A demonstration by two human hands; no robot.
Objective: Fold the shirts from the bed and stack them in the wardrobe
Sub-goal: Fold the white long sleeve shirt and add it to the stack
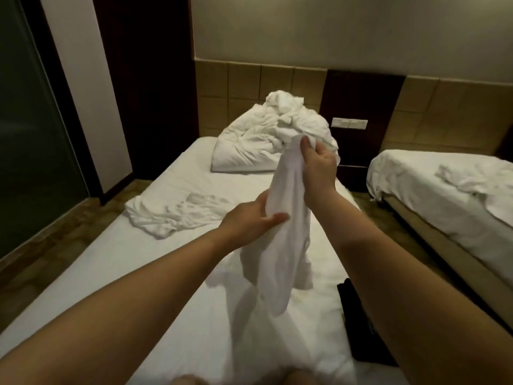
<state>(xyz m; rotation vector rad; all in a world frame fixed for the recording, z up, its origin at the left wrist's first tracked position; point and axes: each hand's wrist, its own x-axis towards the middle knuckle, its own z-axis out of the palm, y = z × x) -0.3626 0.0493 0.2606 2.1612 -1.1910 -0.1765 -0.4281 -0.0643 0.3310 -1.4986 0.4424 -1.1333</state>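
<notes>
While my right grip [319,165] pinches the shirt [280,254] up top, left grip [249,219] clamps lower, likely straightening it over the bed [155,276] for folding.

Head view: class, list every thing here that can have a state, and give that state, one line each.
White shirt: unfolded, held up, hanging bunched.
Right hand: grips the shirt's top.
Left hand: pinches the shirt lower down.
Second white garment: crumpled, lying on the bed.
Bedding heap: bunched at the bed's head.
Dark cloth: lying at the bed's right edge.
Other bed: sheet rumpled.
</notes>
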